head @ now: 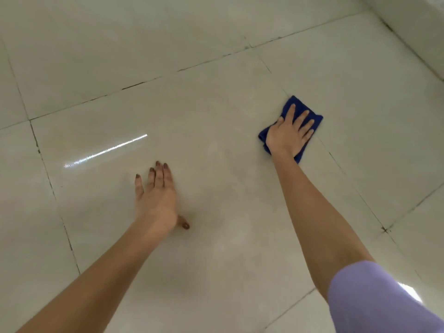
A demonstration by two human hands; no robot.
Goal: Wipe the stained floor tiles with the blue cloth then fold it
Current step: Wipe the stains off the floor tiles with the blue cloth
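Plenty of open floor (144, 56) across the left and top of the frame; the wall (422, 25) hems in the upper right corner, and the left hand (156, 200) sits planted mid-frame.

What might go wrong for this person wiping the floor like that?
The left hand leans flat on a glossy tile; it might slip if the tile is wet. The right hand covers only part of the cloth, so free edges may bunch. The cloth lies across a dark grout line and might smear grime onto the tiles.

Blue cloth (312, 116), pale tiles (216, 104), lilac sleeve (365, 296)
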